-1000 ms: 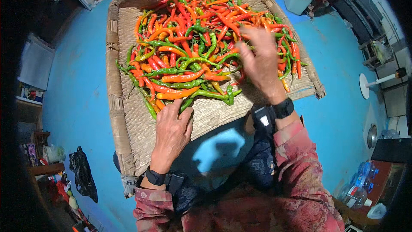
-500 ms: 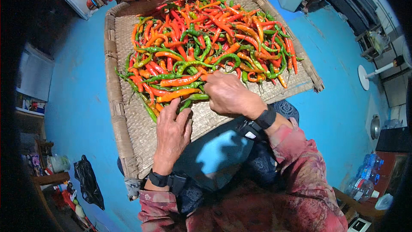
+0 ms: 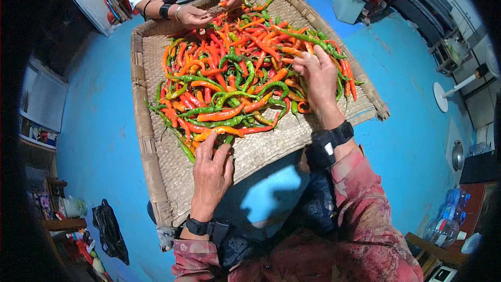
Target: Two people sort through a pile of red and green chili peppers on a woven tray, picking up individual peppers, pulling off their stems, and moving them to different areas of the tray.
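Note:
A loose heap of chili peppers point(image 3: 245, 68), red, orange and green, lies on a woven tray point(image 3: 175, 188) in front of me. My left hand point(image 3: 210, 169) rests at the heap's near left edge, fingers stretched out and slightly apart. Its fingertips touch an orange pepper point(image 3: 222, 130). Over the right side of the heap, my right hand point(image 3: 319, 75) has its fingers bent together on chili peppers; its fingertips are partly hidden. A long green pepper point(image 3: 300, 35) lies just beyond those fingers. Bare weave shows along the tray's near side.
Across the tray, another person's hands point(image 3: 195, 16) hold an orange pepper. Blue floor point(image 3: 412, 109) surrounds the tray. A grey bin point(image 3: 348, 5) stands far right, a black plastic bag point(image 3: 109, 235) lies at left, and plastic bottles point(image 3: 451, 214) are at lower right.
My right hand has moved from the near middle of the heap to its right side, away from me. My left hand has barely moved. The other person's hands have parted slightly.

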Motion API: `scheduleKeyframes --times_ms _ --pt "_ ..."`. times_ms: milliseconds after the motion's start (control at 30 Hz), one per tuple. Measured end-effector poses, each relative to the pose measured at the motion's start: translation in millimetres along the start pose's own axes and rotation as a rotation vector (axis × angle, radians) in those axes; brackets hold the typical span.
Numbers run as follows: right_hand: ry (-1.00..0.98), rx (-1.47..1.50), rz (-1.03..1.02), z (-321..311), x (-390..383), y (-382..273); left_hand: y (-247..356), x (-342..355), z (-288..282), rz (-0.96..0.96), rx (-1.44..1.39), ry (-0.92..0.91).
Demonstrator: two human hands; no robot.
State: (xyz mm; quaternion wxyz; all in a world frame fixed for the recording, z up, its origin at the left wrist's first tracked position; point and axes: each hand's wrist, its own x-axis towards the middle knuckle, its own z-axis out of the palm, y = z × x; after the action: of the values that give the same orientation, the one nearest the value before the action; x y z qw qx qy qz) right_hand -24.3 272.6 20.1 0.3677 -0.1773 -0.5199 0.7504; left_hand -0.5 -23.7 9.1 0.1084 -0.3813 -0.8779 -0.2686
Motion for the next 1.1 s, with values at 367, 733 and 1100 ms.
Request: scheduleKeyframes --times_ms 367,733,1100 --pt "-0.912 -1.046 -0.634 33.7 -42.5 26.5 -0.2 0.6 0.5 0.020 0.007 0.009" --pt "-0.523 -0.838 -0.650 32.1 -40.4 11.4 0.2 -1.3 -2.2 0.020 0.000 -0.007" --pt "-0.139 -0.037 0.025 8.4 -11.0 6.6 0.3 -1.9 1.5 0.004 0.014 -0.018"
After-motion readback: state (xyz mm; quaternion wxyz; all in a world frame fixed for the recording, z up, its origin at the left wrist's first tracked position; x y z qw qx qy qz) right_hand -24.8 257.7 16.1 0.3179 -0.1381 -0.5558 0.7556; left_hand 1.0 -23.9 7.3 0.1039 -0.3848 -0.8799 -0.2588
